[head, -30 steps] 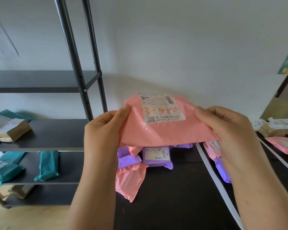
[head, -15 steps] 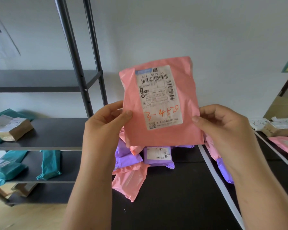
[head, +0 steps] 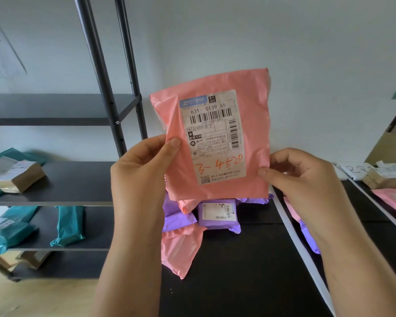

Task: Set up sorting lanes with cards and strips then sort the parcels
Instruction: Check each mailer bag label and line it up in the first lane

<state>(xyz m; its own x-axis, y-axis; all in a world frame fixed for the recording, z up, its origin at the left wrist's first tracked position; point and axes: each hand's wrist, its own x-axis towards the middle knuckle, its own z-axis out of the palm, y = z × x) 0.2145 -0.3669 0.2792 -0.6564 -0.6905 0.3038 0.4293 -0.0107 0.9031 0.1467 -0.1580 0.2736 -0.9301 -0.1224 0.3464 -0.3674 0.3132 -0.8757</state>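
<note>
Pinching the pink parcel (head: pixel 255 124) upright: left hand (head: pixel 142 170) at its 8 o'clock edge, right hand (head: pixel 302 179) at 4 o'clock, thumbs in front. Label (head: pixel 215 136) faces the holder, marked "3-4520". Beyond, 6 o'clock: purple parcel (head: pixel 217 216) on black table (head: pixel 238 271); white strip (head: pixel 293 232), 4 o'clock.

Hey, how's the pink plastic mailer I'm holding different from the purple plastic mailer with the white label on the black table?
The pink plastic mailer is held upright in the air, left hand and right hand pinching its sides; the purple plastic mailer lies on the black table, untouched. The pink one's label bears orange handwriting, 3-4520; none shows on the purple one's. Both carry a white barcode label facing the camera.
</note>
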